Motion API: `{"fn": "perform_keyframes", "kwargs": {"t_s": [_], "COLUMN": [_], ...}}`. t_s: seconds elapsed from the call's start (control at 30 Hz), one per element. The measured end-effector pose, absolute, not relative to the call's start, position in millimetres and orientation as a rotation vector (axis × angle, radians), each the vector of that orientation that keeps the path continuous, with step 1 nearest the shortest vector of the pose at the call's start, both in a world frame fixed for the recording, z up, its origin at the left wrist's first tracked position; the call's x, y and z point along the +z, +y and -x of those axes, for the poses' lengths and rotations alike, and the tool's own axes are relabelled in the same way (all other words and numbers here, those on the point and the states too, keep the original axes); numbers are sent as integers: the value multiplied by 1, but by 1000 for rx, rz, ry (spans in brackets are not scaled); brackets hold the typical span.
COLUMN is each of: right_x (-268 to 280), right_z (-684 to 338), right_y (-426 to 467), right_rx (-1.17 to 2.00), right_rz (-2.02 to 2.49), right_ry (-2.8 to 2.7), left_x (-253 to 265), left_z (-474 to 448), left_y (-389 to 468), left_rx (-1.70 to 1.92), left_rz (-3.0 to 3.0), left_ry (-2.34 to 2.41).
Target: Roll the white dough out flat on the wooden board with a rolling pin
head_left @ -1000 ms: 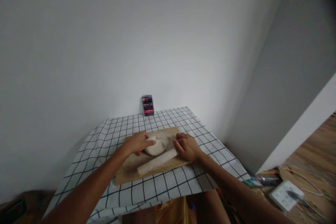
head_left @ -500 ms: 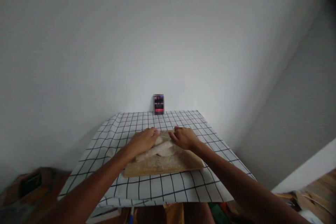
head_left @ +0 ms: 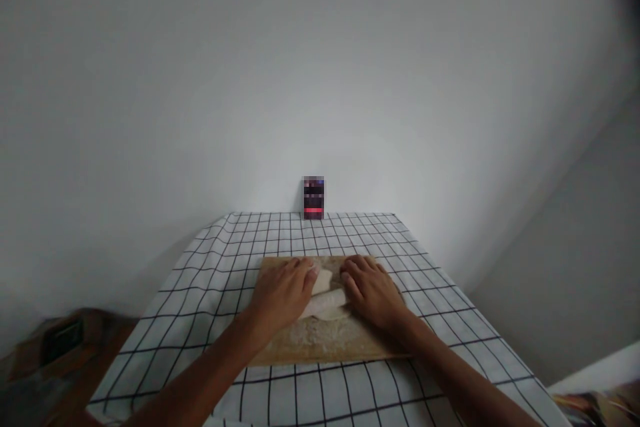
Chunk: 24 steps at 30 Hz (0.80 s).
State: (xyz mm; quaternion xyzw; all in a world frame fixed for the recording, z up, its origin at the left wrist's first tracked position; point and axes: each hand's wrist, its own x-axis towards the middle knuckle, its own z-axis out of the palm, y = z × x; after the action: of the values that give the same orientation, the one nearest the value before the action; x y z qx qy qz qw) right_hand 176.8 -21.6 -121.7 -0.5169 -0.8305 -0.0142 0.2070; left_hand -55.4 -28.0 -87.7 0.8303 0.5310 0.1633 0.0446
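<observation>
Cloth-covered table (head_left: 306,390): floured wooden board (head_left: 327,345) nearer, dark blurred object (head_left: 313,199) upright at far edge.

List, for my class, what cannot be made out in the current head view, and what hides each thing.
All in the head view:
- Ends of the rolling pin: hidden by the left hand and right hand.
- Full outline of the dough: hidden by the rolling pin and hands.
- Face of the dark upright object: pixelated.
- Contents of the brown box: dark and blurred.
- Clutter, lower right: cut off by the picture's edges.
</observation>
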Motion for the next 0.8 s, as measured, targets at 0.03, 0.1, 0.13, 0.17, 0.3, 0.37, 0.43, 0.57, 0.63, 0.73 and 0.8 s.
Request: {"fn": "perform_keyframes", "kwargs": {"t_s": [0.03, 0.1, 0.13, 0.17, 0.3, 0.37, 0.43, 0.57, 0.63, 0.73, 0.8], "right_x": [-123, -125, -124, -123, -119, -118, -119, -119, -116, -106, -100], "right_z": [-177, -177, -177, -177, -175, -175, -175, -175, -174, -172, -170], "right_y": [-24, -28, -30, -32, -43, -50, -57, -63, -61, -53, -45], "right_rx": [-21, 21, 40, 56, 74, 21, -69, -173, -137, -48, -35], "right_rz": [1423, 1420, 1431, 1445, 1498, 1527, 1559, 1618, 1643, 1662, 1678], "right_ry": [-2292, -2274, -2274, -2274, -2251, -2233, -2224, -2265, -2294, -2293, -2267], "left_x": [-89, -91, -92, -92, -96, -100, -103, -103, -99, -91, -85], "left_z": [56, 57, 57, 57, 58, 57, 55, 51, 51, 53, 56], "left_y": [-27, -25, -24, -24, -29, -35, -44, -59, -62, -62, -59], "left_rx": [488, 448, 429, 419, 453, 474, 488, 492, 465, 420, 412], "left_rz": [-2545, -2551, -2553, -2560, -2589, -2594, -2590, -2589, -2581, -2522, -2461], "left_ry": [1619, 1617, 1615, 1609, 1606, 1633, 1663, 1675, 1674, 1698, 1716]}}
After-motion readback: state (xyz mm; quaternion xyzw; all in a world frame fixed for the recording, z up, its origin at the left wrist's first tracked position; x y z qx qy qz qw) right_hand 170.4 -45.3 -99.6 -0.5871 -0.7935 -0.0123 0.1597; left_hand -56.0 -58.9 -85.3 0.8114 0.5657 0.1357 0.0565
